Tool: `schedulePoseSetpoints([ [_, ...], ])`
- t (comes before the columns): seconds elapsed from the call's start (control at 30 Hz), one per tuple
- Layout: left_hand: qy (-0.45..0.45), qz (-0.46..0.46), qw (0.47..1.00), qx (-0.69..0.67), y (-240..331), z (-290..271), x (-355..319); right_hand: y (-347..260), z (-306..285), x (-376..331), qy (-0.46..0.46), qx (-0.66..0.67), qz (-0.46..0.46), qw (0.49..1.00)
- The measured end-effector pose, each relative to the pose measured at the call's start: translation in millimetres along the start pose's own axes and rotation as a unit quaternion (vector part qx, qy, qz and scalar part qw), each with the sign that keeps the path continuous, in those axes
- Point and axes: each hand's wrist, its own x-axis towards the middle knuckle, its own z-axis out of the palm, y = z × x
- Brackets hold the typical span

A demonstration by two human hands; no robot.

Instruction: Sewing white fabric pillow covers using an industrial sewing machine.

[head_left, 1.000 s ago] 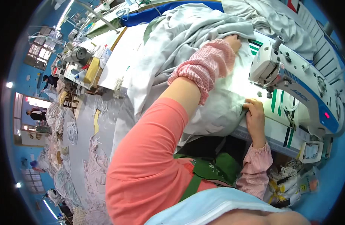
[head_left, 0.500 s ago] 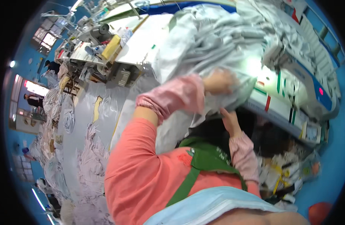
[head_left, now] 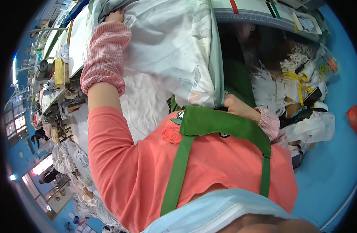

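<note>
Right hand (head_left: 236, 106) gripping pale fabric (head_left: 174, 46)

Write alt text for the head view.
A person's left hand and right hand grip a large pale printed fabric hanging off a table edge, above their coral shirt and green apron.

Bright, even light; fisheye-warped edges

Yellow tape measure (head_left: 299, 83) on scrap heap (head_left: 298, 97); blue floor (head_left: 330, 163); fabric piles (head_left: 75, 163) left.
</note>
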Motion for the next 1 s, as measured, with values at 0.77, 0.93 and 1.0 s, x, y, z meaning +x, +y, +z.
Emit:
schedulePoseSetpoints([
  [0.77,-0.251,0.028,0.595,-0.763,239,10,-369,29,-18,1,0.226,0.394,0.363,0.814],
  [0.93,-0.241,0.018,0.550,-0.799,240,8,-371,56,-29,-1,0.269,0.321,0.396,0.817],
  [1.0,-0.231,0.028,0.568,-0.789,239,7,-376,55,-25,2,0.275,0.319,0.403,0.813],
])
